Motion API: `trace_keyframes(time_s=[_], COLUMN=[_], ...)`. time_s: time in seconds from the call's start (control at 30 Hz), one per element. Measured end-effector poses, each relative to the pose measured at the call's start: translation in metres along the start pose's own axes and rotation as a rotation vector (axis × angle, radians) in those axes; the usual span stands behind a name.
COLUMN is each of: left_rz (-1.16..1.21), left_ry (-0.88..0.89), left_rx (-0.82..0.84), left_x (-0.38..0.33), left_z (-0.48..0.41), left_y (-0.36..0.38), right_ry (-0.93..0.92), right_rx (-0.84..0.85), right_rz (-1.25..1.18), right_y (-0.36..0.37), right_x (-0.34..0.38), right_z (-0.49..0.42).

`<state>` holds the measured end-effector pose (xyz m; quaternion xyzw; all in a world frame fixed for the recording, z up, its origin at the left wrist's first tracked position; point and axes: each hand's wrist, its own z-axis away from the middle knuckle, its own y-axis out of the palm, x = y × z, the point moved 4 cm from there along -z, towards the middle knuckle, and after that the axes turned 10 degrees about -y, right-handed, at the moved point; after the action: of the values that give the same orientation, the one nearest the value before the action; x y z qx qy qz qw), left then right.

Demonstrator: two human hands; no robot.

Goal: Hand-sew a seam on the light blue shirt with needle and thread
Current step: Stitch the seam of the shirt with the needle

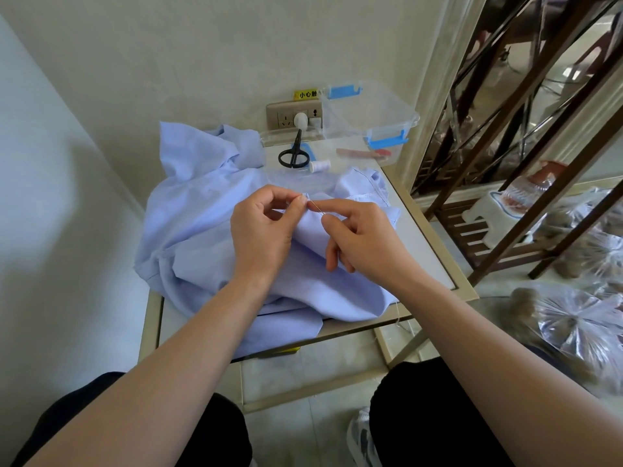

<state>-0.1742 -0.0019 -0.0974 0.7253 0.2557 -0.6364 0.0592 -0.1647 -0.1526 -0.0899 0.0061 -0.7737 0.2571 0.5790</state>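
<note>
Over a small tabletop (419, 237) pushed against a wall, 2 bare hands met above a crumpled light blue shirt (199, 230) that covered most of the surface. The left hand (261, 227) pinched a fold of the cloth between thumb and forefinger, those fingers (296, 205) pressed together at the fabric's edge. The right hand (362, 237) held a thin needle (317, 207) between thumb and forefinger, its point touching the cloth just beside the left fingertips; the other right fingers curled loosely down onto the shirt. No thread could be made out at the needle. The shirt looked pale, soft and heavily creased, with a stitched hem showing near its far right corner, and one edge hung over the tabletop's near rim. Behind the hands lay black-handled scissors (294, 153), a white thread spool (319, 165) and a clear plastic box (367, 112) with blue clasps. A bare strip of tabletop remained along the right side, near a dark wooden rack (526, 183).
</note>
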Motion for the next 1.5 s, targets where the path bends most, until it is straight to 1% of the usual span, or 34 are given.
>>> trace_keyframes(time_s=[0.43, 0.7, 0.83, 1.0, 1.17, 1.3, 1.43, 1.5], left_rz=[-0.090, -0.121, -0.106, -0.135, -0.063, -0.114, -0.121, -0.141], left_ry=[0.097, 0.129, 0.147, 0.159, 0.120, 0.139, 0.142, 0.155], left_rx=[-0.047, -0.051, -0.048, 0.033, -0.005, 0.084, 0.036, 0.033], left_x=[-0.005, -0.005, -0.006, -0.005, -0.004, -0.006, -0.008, -0.009], left_z=[0.006, 0.008, 0.009, 0.013, 0.003, 0.011, 0.008, 0.007], left_y=[-0.003, -0.003, -0.004, 0.001, -0.005, 0.003, -0.001, -0.002], right_ry=[0.000, 0.036, 0.036, 0.078, 0.105, 0.110, 0.213, 0.218], right_rx=[0.013, 0.031, 0.031, 0.009, 0.016, -0.015, -0.009, 0.015], right_rz=[-0.010, -0.078, -0.075, -0.092, -0.062, -0.077, -0.160, -0.206], right_y=[0.003, 0.000, -0.002, 0.002, 0.000, 0.000, -0.004, -0.004], right_x=[0.003, 0.005, 0.006, 0.004, 0.004, 0.007, 0.009, 0.010], right_z=[0.001, 0.002, 0.001, -0.002, -0.004, -0.004, -0.002, -0.001])
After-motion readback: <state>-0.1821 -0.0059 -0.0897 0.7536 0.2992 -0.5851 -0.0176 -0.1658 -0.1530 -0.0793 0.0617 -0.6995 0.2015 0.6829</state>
